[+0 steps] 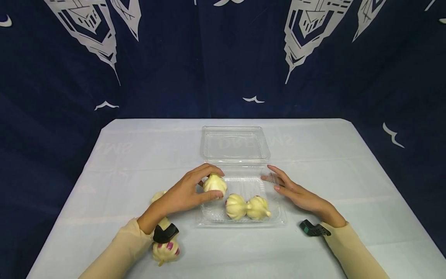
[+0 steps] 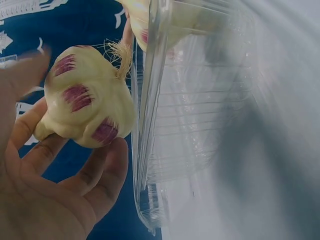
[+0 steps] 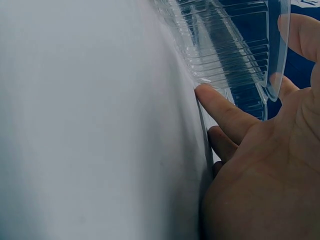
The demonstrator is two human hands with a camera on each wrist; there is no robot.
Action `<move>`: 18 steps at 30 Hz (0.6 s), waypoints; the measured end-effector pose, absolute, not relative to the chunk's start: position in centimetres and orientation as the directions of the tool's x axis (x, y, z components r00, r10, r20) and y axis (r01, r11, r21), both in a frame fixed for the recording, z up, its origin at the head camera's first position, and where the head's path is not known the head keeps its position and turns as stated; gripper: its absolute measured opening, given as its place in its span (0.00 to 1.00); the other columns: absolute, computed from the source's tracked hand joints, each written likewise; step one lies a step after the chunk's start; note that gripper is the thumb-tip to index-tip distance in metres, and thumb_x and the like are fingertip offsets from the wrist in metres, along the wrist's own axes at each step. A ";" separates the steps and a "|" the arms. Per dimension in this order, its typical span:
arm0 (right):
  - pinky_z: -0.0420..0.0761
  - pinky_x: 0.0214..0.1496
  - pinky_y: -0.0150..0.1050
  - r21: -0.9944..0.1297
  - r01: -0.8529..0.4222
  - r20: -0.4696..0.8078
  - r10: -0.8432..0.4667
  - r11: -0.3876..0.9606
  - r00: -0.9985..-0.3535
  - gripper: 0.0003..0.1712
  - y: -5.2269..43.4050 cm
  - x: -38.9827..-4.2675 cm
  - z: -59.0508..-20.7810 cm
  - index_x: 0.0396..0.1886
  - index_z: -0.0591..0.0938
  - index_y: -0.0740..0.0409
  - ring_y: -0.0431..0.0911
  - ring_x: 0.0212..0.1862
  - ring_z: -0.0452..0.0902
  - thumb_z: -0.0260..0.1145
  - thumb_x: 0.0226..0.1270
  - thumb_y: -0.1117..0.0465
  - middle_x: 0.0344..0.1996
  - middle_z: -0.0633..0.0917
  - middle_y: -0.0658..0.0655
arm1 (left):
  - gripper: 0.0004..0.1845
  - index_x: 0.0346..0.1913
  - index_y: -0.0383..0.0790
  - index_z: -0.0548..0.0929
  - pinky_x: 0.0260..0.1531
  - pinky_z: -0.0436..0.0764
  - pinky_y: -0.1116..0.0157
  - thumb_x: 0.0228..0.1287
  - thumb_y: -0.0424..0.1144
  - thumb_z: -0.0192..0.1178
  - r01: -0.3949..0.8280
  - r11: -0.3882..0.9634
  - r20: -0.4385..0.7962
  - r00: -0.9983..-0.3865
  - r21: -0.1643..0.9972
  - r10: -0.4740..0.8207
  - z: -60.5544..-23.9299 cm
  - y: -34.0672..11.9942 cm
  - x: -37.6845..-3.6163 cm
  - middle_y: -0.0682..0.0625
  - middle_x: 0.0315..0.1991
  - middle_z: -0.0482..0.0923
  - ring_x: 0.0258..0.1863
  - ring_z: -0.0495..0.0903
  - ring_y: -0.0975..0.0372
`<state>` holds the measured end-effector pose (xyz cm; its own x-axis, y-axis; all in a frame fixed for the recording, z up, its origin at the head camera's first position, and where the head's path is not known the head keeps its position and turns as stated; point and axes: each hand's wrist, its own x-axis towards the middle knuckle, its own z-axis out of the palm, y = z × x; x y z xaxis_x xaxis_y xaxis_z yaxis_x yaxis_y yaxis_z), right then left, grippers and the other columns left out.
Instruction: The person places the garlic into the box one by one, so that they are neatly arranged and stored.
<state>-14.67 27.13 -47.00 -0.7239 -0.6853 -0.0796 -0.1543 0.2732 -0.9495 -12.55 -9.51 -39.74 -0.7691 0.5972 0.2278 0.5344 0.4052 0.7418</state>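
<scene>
My left hand (image 1: pixel 182 195) grips a garlic bulb (image 1: pixel 214 184) between thumb and fingers, above the left side of a clear plastic container (image 1: pixel 278 221). In the left wrist view, the held garlic bulb (image 2: pixel 90 100) shows purple patches and a tuft of roots beside the container rim. Two more garlic bulbs (image 1: pixel 236 206) lie side by side in the front of the container. At the container's right side is my right hand (image 1: pixel 301 195), holding nothing. Seen from the right wrist, its extended fingers (image 3: pixel 225 112) touch or nearly touch the clear wall.
The container's hinged lid (image 1: pixel 235 144) lies folded back behind it. Another garlic bulb (image 1: pixel 166 251) with purple patches lies on the white-covered table (image 1: pixel 348 166) at the front left; further garlic is partly hidden beneath my left wrist. A dark blue printed cloth (image 1: pixel 209 58) hangs behind.
</scene>
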 end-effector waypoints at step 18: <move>0.57 0.62 0.17 -0.942 -0.146 -0.100 -0.666 0.303 -0.739 0.35 27.1 -14.4 -46.6 0.74 0.38 0.40 0.56 0.74 0.44 0.43 0.77 0.59 0.72 0.59 0.56 | 0.14 0.55 0.57 0.73 0.46 0.78 0.68 0.70 0.41 0.52 0.544 0.392 0.206 -0.742 0.742 0.638 -40.0 -9.5 -11.9 0.64 0.53 0.74 0.52 0.73 0.70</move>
